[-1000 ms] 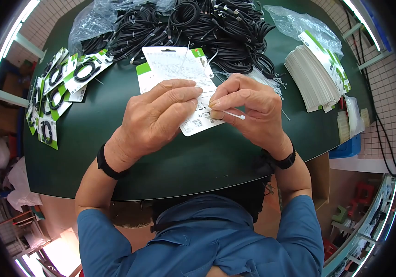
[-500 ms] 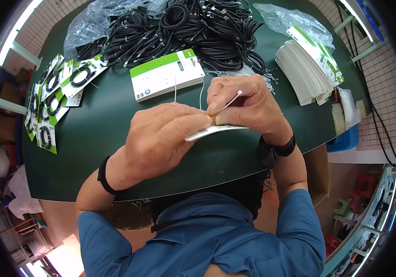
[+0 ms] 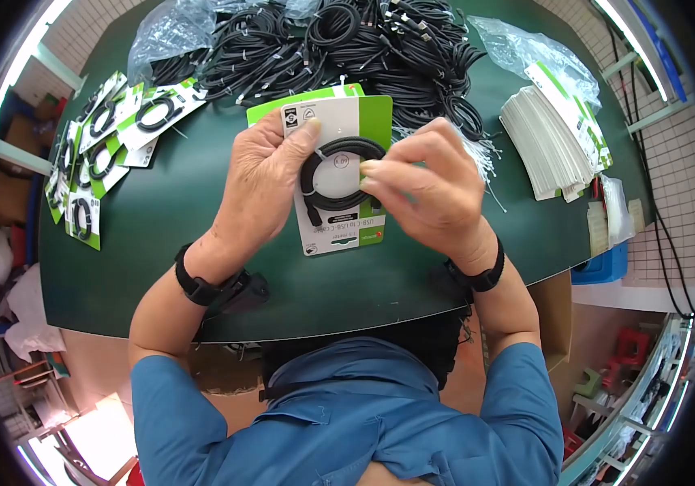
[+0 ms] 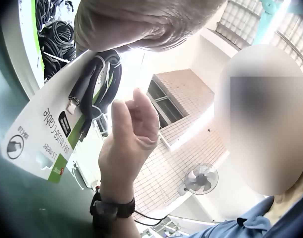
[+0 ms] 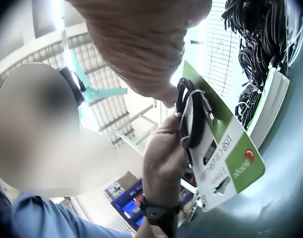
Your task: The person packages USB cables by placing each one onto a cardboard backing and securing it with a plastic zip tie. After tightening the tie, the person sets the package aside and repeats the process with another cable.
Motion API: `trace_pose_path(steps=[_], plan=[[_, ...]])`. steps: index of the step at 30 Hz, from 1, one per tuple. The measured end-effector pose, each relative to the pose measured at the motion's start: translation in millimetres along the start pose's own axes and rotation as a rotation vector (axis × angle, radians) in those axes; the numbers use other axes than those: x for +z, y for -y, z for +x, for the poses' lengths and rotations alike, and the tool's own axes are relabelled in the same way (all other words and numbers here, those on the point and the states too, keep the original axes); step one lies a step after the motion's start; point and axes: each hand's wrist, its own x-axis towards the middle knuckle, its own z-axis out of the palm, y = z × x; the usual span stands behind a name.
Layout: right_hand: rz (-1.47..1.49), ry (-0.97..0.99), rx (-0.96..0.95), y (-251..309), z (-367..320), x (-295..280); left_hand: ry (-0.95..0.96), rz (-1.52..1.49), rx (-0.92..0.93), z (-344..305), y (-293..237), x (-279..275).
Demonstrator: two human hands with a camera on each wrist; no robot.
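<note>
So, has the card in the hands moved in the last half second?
Yes: the cable card has flipped face-up and shifted away from the person, now overlapping the card stack behind it.

Backing card (image 3: 335, 113): coated paperboard, white/green print, smooth, slight sheen. Cable (image 3: 346, 146) on it: black plastic jacket, smooth, semi-gloss. Cable heap (image 3: 363, 49): same black jacket, dull shine. Loose ties (image 3: 481, 150): thin white plastic. Bags (image 3: 526, 49): clear plastic film, glossy, crinkled. Card stack (image 3: 542, 138): matt white paper edges. Tabletop (image 3: 185, 235): dark green, matt, smooth. Wrist straps (image 3: 485, 279): black, matt. Shirt (image 3: 347, 421): blue woven cloth, matt.
</note>
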Motion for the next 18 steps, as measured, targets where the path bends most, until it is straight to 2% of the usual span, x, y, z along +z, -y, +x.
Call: trace_pose_path(steps=[2,11,15,17,18], plan=[[-0.164,0.118,-0.118,-1,-3,6,-0.002,-0.014,-0.017,-1,3,1],[-0.28,0.192,-0.181,2,-5,12,0.028,-0.044,-0.093,-6,14,5],[-0.28,0.157,-0.176,2,-3,15,0.041,-0.026,-0.108,-8,12,4],[-0.232,0.079,-0.158,0,-3,16,0.046,-0.008,-0.103,-9,7,4],[-0.208,0.037,-0.149,-1,-2,16,0.074,0.093,-0.049,-10,1,5]])
